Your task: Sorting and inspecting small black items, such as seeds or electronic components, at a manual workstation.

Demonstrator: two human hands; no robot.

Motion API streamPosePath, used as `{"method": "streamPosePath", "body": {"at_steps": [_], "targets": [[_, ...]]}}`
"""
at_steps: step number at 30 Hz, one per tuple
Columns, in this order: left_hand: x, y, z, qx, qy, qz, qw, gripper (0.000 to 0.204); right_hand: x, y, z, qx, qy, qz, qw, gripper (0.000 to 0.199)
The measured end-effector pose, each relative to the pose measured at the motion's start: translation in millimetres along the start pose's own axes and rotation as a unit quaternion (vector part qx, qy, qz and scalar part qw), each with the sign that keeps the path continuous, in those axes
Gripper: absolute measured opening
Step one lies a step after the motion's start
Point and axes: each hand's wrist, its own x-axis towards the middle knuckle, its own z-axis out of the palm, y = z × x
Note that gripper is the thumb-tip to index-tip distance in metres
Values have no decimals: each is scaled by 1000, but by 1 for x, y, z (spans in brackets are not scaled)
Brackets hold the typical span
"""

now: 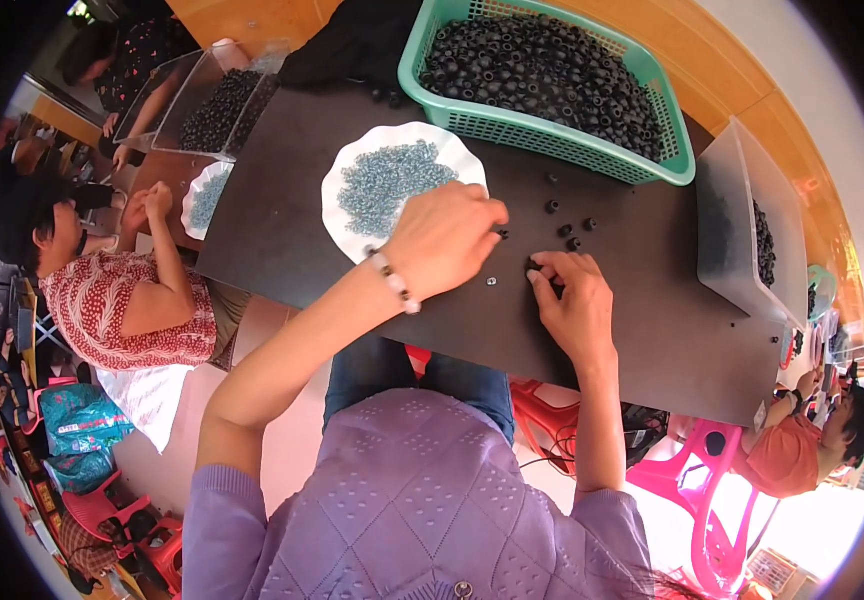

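My right hand (pixel 576 305) pinches a small black cylindrical piece (pixel 533 264) between thumb and fingertips, low over the dark table. My left hand (pixel 449 240), with a beaded bracelet at its wrist, reaches over the right edge of a white scalloped plate (pixel 338 226). Its fingers are curled together; what they hold, if anything, is hidden. A black piece (pixel 503 234) shows right by those fingertips. Many small blue-grey translucent pieces (pixel 382 185) lie on the plate. On the table between my hands sits one small pale piece (pixel 492 281). Several loose black hollow pieces (pixel 566 231) lie beyond my right hand.
A green plastic basket (pixel 552 142) full of black hollow pieces stands at the back. To the right is a clear bin (pixel 732 230) with more. People work at the left (pixel 132 300) and far right (pixel 790 455). A pink stool (pixel 704 490) stands below the table's right end.
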Motion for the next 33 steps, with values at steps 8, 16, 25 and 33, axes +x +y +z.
{"method": "streamPosePath", "body": {"at_steps": [8, 16, 25, 33], "targets": [[68, 19, 40, 107, -103, 102, 984, 22, -15, 2, -4, 19, 32, 2, 999, 22], [92, 33, 56, 107, -116, 96, 983, 25, -22, -12, 1, 63, 57, -28, 996, 22], [94, 26, 54, 79, -101, 70, 989, 30, -19, -25, 23, 63, 33, -70, 995, 24], [94, 31, 72, 87, -137, 111, 980, 14, -19, -26, 35, 35, 6, -52, 998, 15]]}}
